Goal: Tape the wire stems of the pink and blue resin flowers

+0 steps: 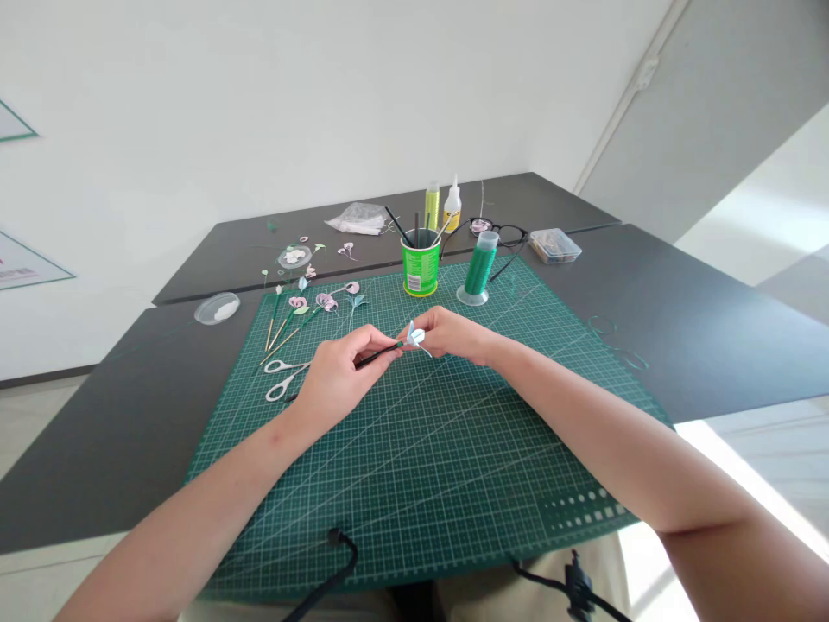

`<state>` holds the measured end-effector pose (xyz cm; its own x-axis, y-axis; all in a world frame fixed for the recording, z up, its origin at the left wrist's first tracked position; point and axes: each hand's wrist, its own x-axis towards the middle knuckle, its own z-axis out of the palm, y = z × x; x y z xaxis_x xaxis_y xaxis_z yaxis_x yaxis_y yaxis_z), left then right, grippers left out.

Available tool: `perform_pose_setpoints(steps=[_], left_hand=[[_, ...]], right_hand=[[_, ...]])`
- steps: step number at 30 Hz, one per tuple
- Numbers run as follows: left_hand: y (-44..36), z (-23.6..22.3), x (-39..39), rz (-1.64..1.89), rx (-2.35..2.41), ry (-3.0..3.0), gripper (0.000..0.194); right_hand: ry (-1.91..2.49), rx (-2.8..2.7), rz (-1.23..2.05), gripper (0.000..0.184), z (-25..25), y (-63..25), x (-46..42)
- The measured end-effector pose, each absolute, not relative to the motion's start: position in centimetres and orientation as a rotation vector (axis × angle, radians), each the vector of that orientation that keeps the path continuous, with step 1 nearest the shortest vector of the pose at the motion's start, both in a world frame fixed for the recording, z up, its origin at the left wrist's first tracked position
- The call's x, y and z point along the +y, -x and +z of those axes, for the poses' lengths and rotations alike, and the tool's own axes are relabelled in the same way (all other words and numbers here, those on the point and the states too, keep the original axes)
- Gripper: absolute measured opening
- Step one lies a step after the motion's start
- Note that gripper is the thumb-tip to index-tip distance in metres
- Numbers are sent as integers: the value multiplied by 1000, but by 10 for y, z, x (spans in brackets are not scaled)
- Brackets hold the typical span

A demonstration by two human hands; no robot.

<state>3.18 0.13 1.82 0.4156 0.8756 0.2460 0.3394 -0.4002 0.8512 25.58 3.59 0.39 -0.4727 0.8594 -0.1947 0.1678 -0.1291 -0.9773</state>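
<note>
Over the cutting mat [401,484], both my hands meet at a small pale blue-white flower [418,338] on a thin dark stem [377,354]. My left hand [337,376] is closed around the stem, which points to the right. Thumb and fingers of my right hand [450,333] pinch just behind the petals, where a bit of green shows; the exact contact is partly hidden. Scissors with white handles [278,386] lie beside my left hand, their blades partly covered by it.
Several small flowers on sticks [285,324] lie at the mat's left. Behind my hands stand a green cup [420,268] of tools and a green thread spool [480,268]. Farther back are a glue bottle [452,212], eyeglasses [510,233] and a clear box [555,245].
</note>
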Motion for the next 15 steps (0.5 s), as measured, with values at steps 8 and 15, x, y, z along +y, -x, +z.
perform_pose_setpoints(steps=[8, 15], left_hand=[[-33, 20, 4, 1093, 1077, -1777, 15], [-32, 25, 9, 1026, 1174, -1645, 17]], right_hand=[[1053, -1595, 1641, 34, 6, -260, 34], [1132, -1767, 1539, 33, 11, -259, 33]])
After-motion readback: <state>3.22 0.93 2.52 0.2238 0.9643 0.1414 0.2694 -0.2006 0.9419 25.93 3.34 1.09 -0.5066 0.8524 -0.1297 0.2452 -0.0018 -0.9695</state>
